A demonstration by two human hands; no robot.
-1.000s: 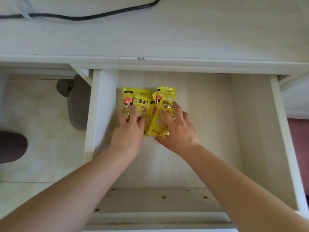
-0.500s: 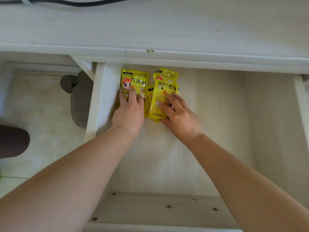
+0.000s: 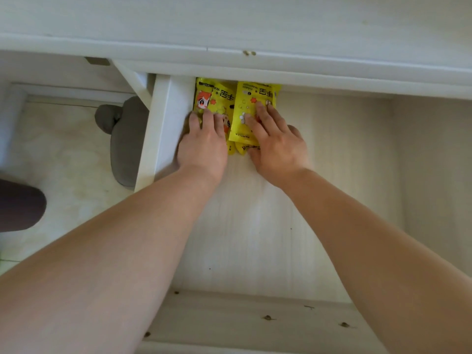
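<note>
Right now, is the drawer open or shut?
Open. The drawer is pulled out from under the desktop, its floor in view; the left hand and right hand rest on yellow packets at its far left corner.

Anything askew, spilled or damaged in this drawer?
Nothing spilled or torn. Only the right stack of yellow packets is untidy: under the right hand, a lower packet pokes out crooked at the near edge. The left packet lies flat under the left hand, beside the drawer wall.
</note>
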